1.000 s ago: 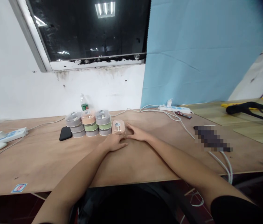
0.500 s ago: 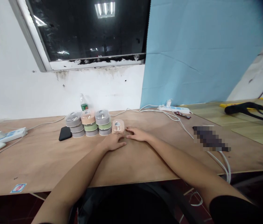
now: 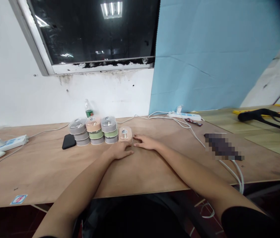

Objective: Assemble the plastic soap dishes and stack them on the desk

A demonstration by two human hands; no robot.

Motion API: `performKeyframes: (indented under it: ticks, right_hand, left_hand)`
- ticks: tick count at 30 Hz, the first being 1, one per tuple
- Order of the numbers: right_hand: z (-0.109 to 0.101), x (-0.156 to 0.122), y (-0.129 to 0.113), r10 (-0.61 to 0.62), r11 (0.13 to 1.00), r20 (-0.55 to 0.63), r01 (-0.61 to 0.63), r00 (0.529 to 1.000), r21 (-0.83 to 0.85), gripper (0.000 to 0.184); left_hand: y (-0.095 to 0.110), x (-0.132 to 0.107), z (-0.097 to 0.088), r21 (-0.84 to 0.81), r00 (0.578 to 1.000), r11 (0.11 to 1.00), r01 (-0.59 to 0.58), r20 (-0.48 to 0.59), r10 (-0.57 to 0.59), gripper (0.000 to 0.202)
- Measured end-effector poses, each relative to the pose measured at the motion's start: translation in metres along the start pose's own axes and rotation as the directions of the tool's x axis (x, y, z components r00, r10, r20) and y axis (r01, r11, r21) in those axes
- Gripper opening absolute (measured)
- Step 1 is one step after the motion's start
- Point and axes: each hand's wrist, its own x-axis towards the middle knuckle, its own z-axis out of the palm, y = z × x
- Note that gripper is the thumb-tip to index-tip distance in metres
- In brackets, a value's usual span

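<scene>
While your forearms reach over the brown wooden tabletop [image 3: 140, 175], your left hand [image 3: 118, 150] lies low at the near side of a pink box [image 3: 125, 133], thumb spread away from the fingers. Your right hand [image 3: 147, 142] is just beside the box's right side, its thumb and fingers apart; you cannot tell from this view whether either hand's fingertips touch it. The box sits on the tabletop, right of three stacks, each three boxes high: a gray stack [image 3: 78, 125], a middle stack [image 3: 94, 124] with pink over green over gray, and a right stack [image 3: 109, 123] with gray over green over gray.

Left of them lies a flat black object [image 3: 69, 141], and a clear bottle [image 3: 88, 107] with a green label stands behind. You have a white power strip [image 3: 8, 146] at far left and another power strip [image 3: 186, 116] by the wall, with white cables [image 3: 193, 133] trailing over the wood. A pixelated dark patch [image 3: 223, 145] covers something at right, and a sticker [image 3: 19, 199] marks the near edge at left. Facing you are a scuffed white wall [image 3: 110, 96], a dark window [image 3: 87, 36] reflecting ceiling lights, and a light-blue sheet [image 3: 214, 62].
</scene>
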Motion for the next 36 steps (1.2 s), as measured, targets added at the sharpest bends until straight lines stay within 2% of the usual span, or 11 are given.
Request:
performKeyframes:
  ticks: [3, 6, 8, 13, 16, 19, 22, 25, 27, 31, 36]
  right_hand:
    - [0.001, -0.002, -0.003, 0.006, 1.0, -0.04, -0.006, 0.999, 0.002, 0.071]
    - [0.006, 0.0, -0.008, 0.069, 0.998, -0.142, -0.067, 0.987, 0.018, 0.084]
    - [0.011, 0.003, -0.012, 0.064, 0.998, -0.208, -0.059, 0.976, 0.033, 0.087]
    - [0.019, 0.014, -0.019, -0.12, 0.992, -0.226, 0.125, 0.967, 0.008, 0.072]
    - [0.021, 0.016, -0.017, -0.123, 0.991, -0.237, 0.131, 0.964, 0.017, 0.059]
    - [0.022, 0.016, -0.013, -0.075, 0.99, -0.26, 0.103, 0.963, 0.096, 0.054]
    - [0.018, 0.015, -0.01, 0.022, 0.984, -0.33, 0.038, 0.944, 0.176, 0.049]
    - [0.009, 0.014, -0.008, 0.164, 0.983, -0.474, -0.106, 0.865, 0.148, 0.041]
    - [0.002, 0.012, -0.005, 0.228, 0.972, -0.523, -0.219, 0.821, 0.08, 0.04]
    - [-0.007, 0.009, 0.004, 0.319, 0.927, -0.48, -0.374, 0.818, -0.021, 0.033]
    - [-0.009, 0.013, 0.018, 0.326, 0.911, -0.468, -0.405, 0.821, -0.077, 0.021]
  left_hand:
    - [-0.002, 0.0, 0.001, -0.007, 1.0, 1.0, -0.006, 0.002, 0.006, 0.045]
    - [-0.004, 0.001, 0.002, -0.019, 1.0, 0.999, -0.026, -0.004, 0.026, 0.048]
    - [-0.005, 0.002, 0.003, -0.029, 0.999, 0.999, -0.045, -0.011, 0.044, 0.048]
    - [-0.004, 0.003, 0.001, -0.034, 0.996, 0.996, -0.087, 0.006, 0.088, 0.044]
    - [-0.003, 0.002, 0.001, -0.008, 0.998, 0.998, -0.056, 0.006, 0.056, 0.045]
    - [-0.004, 0.001, 0.001, -0.003, 0.998, 0.998, -0.056, 0.012, 0.056, 0.043]
    - [-0.005, 0.001, 0.002, 0.002, 0.998, 0.998, -0.057, 0.012, 0.057, 0.042]
    - [-0.006, 0.001, 0.003, 0.012, 0.999, 0.999, -0.039, 0.001, 0.039, 0.044]
    - [-0.006, 0.001, 0.003, 0.016, 1.0, 1.0, -0.025, 0.002, 0.025, 0.044]
    - [-0.006, 0.001, 0.003, 0.009, 1.0, 1.0, -0.022, 0.007, 0.022, 0.044]
    - [-0.005, 0.001, 0.002, 0.005, 1.0, 1.0, -0.017, 0.004, 0.017, 0.044]
